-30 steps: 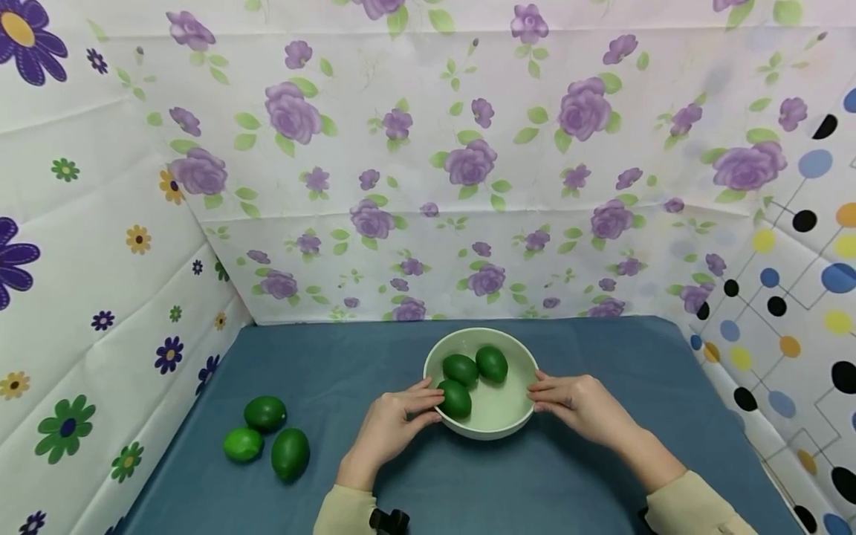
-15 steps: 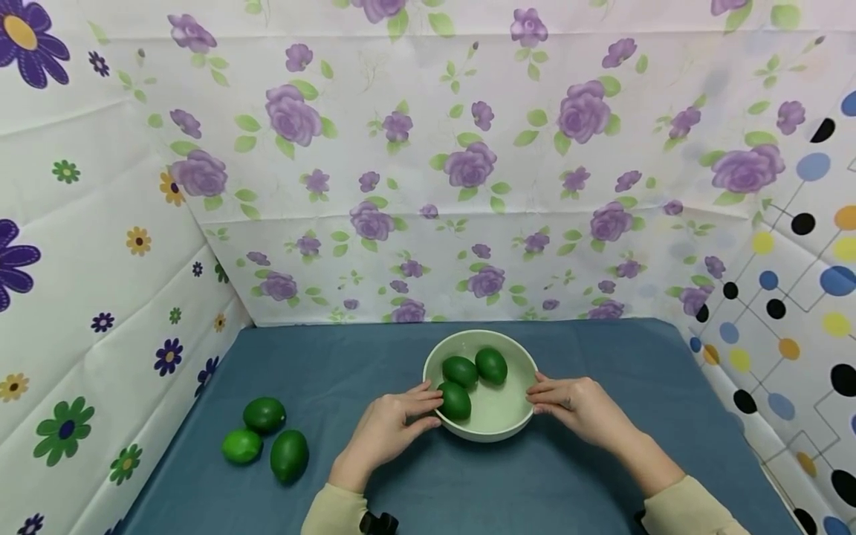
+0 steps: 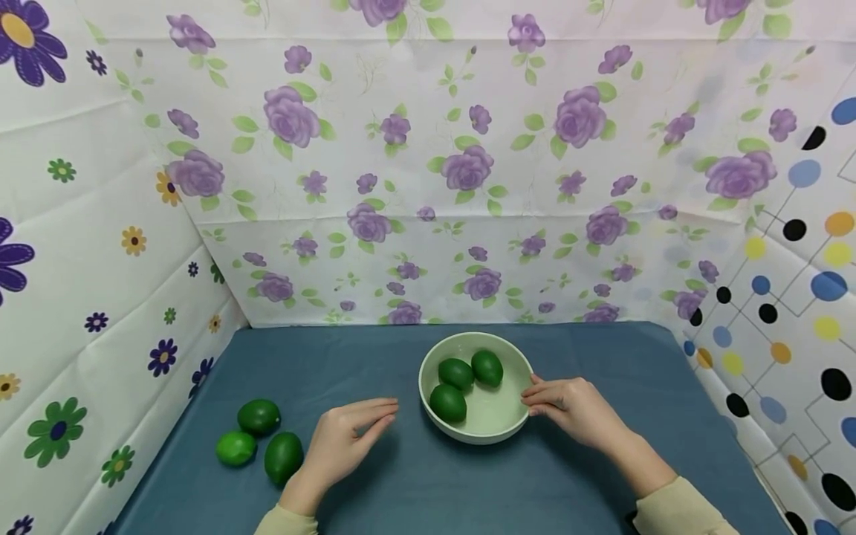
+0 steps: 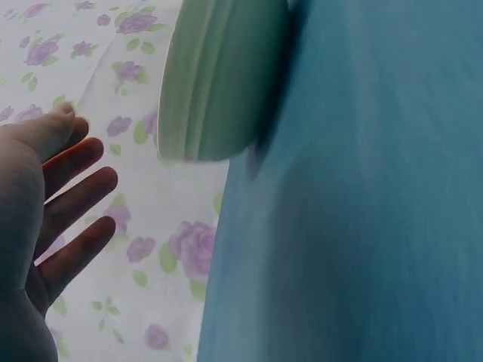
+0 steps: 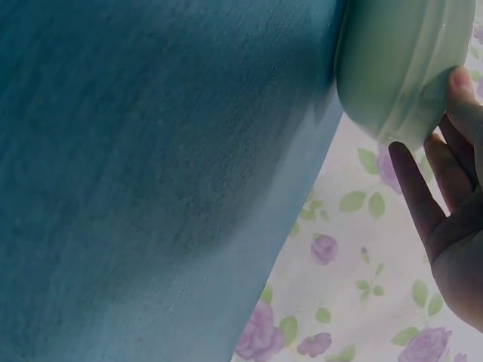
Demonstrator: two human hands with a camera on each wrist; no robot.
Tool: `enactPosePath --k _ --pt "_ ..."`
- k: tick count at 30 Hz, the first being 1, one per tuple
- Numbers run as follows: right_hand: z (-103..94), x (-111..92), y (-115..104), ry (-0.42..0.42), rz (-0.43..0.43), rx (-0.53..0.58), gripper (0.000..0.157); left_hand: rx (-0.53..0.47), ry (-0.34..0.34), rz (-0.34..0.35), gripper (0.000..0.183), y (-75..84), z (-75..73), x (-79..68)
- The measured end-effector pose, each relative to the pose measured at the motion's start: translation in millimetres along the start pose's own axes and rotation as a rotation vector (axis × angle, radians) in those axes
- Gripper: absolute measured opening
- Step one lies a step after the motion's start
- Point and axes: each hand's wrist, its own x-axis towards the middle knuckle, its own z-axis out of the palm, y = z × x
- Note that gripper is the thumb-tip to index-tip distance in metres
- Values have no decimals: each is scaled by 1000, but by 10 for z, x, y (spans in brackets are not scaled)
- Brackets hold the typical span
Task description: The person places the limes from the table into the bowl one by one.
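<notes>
A pale green bowl (image 3: 496, 407) stands upright on the blue cloth, with three smooth, dark green oval fruits (image 3: 456, 374) inside. My right hand (image 3: 578, 412) touches the bowl's right side with thumb and fingertips, its fingers fairly straight. In the right wrist view, the thumb (image 5: 462, 87) lies against the bowl's ridged outer wall. My left hand (image 3: 344, 438) hovers apart from the bowl, to its left, fingers extended and holding nothing. The left wrist view shows a gap between the spread fingers (image 4: 79, 200) and the bowl (image 4: 223, 83).
Left of my left hand lie two more dark green oval fruits (image 3: 258, 417) and a smaller, brighter green one (image 3: 236, 449) that looks like a lime. Blue cloth (image 3: 435, 490) covers the table. Patterned sheets (image 3: 401, 186) rise at the back and on both sides.
My left hand has let go of the bowl's left side and moved left, toward the loose fruits. The right hand stays at the bowl. The view has shifted slightly.
</notes>
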Motion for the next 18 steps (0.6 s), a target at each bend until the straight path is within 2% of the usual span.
enactPosePath --k 3,5,11,14,18 --pt "7 -5 -8 27 13 -34 21 43 33 3 33 -62 -116 -93" --pt "23 -10 -15 43 21 -64 20 75 40 -18 32 -104 -210 -167" --pt "82 -29 -56 47 48 -89 20 152 84 -155 26 -182 -508 -432" --pt "86 -34 -75 37 67 -82 20 182 103 -215 24 -198 -634 -518" --pt "52 -20 -70 31 89 -83 21 227 55 -305 22 -212 -770 -534"
